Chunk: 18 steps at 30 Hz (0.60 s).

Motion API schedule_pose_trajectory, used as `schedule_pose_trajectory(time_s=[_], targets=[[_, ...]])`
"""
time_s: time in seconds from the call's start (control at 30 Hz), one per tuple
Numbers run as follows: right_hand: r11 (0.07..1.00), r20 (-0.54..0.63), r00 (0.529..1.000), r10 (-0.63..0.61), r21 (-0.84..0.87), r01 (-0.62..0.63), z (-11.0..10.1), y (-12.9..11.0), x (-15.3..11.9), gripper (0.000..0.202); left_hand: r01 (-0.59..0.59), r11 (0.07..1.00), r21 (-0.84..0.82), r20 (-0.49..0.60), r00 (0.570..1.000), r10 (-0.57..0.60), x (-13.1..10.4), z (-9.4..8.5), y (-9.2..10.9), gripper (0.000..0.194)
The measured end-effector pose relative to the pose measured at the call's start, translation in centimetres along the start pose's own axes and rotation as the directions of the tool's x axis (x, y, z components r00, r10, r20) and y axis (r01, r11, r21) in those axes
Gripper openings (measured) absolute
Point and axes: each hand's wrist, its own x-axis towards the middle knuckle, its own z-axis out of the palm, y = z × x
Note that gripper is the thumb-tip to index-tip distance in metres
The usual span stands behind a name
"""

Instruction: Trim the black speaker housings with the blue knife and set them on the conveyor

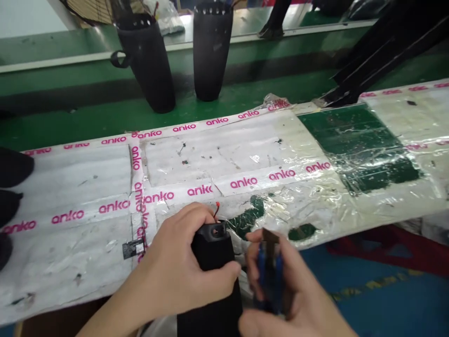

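Note:
My left hand (185, 262) is wrapped round a black fabric-covered speaker body (210, 252), thumb across its front and fingers behind. The hard black top of the speaker body has a small opening, and a thin wire with a red tip (217, 204) sticks up beside it. Its lower end runs out of the picture. To the right, close to the speaker body, my right hand (294, 290) is closed round a blue utility knife (270, 271), its metal end pointing up. Motion blurs the knife, so its blade edge is unclear.
A workbench (210, 154) covered in worn plastic and anko-printed tape lies ahead. Behind it, on a green conveyor belt (105, 103), stand two similar black speaker bodies (212, 51). More black pieces (14, 168) sit at the left edge. Dark fabric (379, 56) hangs over the right side.

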Motion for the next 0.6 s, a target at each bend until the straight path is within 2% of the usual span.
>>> schedule_pose_trajectory(time_s=[0.03,0.07,0.13,0.17,0.23,0.3,0.37,0.43,0.5,0.6], targets=[[0.977,-0.003,0.998,0.067,0.204,-0.065,1.7,0.5,0.0,0.087,-0.006,0.998,0.056,-0.030,1.000,0.008,0.1,0.4,0.6,0.024],[0.937,-0.042,0.991,0.129,0.332,-0.108,2.9,0.9,0.0,0.092,-0.001,0.994,0.107,-0.061,0.998,0.007,0.3,0.8,1.2,0.022],[0.869,-0.086,0.968,0.238,0.464,-0.173,3.7,1.5,0.1,0.095,0.011,0.987,0.161,-0.113,0.994,0.007,0.6,1.2,2.1,0.022],[0.852,-0.097,0.957,0.272,0.486,-0.193,3.5,1.7,0.2,0.094,-0.017,0.987,0.160,-0.127,0.991,0.037,0.6,1.3,2.3,0.024],[0.844,-0.094,0.948,0.304,0.488,-0.223,2.4,2.0,0.3,0.091,-0.146,0.981,0.126,-0.156,0.974,0.165,0.0,1.0,1.8,0.030],[0.848,-0.097,0.941,0.323,0.472,-0.242,1.2,2.2,0.1,0.084,-0.301,0.947,0.108,-0.197,0.928,0.318,-1.1,0.4,0.3,0.043],[0.834,-0.101,0.930,0.354,0.484,-0.265,0.5,2.5,-0.2,0.081,-0.345,0.933,0.106,-0.200,0.912,0.359,-2.5,-0.1,-1.7,0.066],[0.807,-0.092,0.921,0.378,0.520,-0.279,0.2,2.7,-0.3,0.084,-0.234,0.970,0.063,-0.154,0.958,0.242,-3.5,-0.2,-3.5,0.082],[0.778,-0.076,0.916,0.395,0.558,-0.289,0.2,2.9,-0.3,0.088,-0.065,0.998,-0.009,-0.095,0.993,0.064,-4.0,0.1,-4.4,0.088],[0.739,-0.054,0.903,0.426,0.596,-0.313,0.2,2.9,-0.1,0.089,0.101,0.983,-0.155,-0.025,0.994,-0.106,-3.7,0.9,-4.5,0.092]])
